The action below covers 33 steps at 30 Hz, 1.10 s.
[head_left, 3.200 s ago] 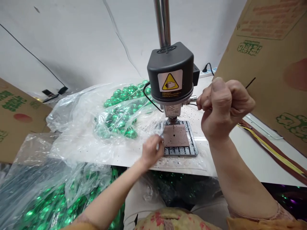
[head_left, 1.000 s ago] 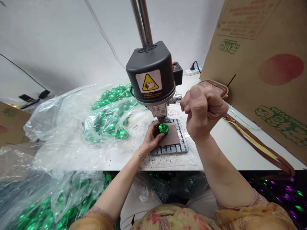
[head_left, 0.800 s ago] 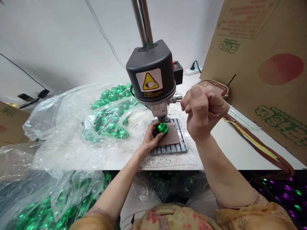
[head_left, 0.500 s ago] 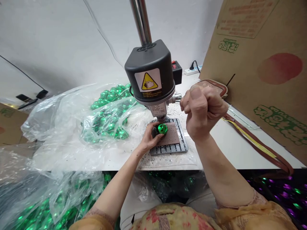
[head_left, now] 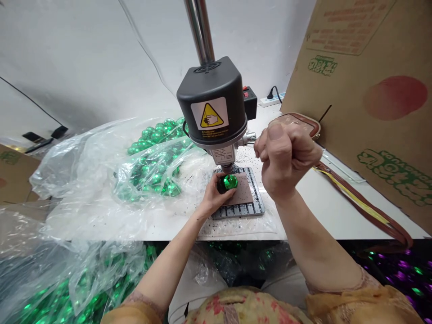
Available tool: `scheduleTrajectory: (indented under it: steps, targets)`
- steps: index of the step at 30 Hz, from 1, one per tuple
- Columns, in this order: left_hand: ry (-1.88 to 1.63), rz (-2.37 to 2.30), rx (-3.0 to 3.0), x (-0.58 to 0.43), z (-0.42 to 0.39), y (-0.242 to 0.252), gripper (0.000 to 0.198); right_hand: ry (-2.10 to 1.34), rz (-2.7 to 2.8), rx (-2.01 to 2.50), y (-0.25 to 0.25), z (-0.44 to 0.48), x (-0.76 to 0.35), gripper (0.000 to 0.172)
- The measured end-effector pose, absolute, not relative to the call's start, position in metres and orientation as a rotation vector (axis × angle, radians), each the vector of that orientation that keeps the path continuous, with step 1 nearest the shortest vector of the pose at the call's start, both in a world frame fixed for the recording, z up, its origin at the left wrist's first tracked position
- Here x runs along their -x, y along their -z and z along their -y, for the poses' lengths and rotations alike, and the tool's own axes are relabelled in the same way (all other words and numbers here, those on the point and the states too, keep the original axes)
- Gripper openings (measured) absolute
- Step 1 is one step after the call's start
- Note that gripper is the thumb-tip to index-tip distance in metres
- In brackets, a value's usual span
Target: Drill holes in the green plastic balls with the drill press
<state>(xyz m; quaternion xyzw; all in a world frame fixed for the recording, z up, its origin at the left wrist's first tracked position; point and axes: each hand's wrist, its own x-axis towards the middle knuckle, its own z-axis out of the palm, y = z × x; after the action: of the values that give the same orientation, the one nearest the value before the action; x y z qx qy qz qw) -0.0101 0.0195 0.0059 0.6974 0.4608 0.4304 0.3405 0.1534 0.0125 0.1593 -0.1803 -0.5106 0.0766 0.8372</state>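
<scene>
My left hand (head_left: 218,194) holds a shiny green mirror-faceted ball (head_left: 230,182) between thumb and fingers. The ball sits just below the chuck of a black bench drill press (head_left: 211,103), over a brownish board (head_left: 242,189) lying on the grooved metal base (head_left: 258,202). Whether the bit touches the ball is hidden. My right hand (head_left: 285,157) is closed in a fist beside the drill head, wrapped round the feed lever at the silver hub (head_left: 249,138); most of the lever is covered by my fingers.
Clear plastic bags with many green balls (head_left: 151,166) lie on the white table's left side. Dark shavings surround the base. A large cardboard box (head_left: 364,112), a brown strapped bag (head_left: 367,204) and a power strip (head_left: 270,100) stand right. More green balls (head_left: 74,292) sit below the table edge.
My left hand and the green ball have shifted slightly to the right, and the ball looks turned. My right hand stays nearly still on the lever.
</scene>
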Motion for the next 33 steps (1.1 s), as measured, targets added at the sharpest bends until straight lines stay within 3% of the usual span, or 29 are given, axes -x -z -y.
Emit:
scheduleTrajectory:
  steps: [11,33]
  targets:
    - [-1.148,-1.053,-1.868,0.003,-0.009,-0.005,0.050,-0.306,1.127,0.488,-0.197,-0.022,-0.157,0.045]
    - [-1.182,-1.128,-1.746,-0.001,-0.004,-0.002,0.051,-0.175,1.001,0.360,-0.159,-0.014,-0.148,0.051]
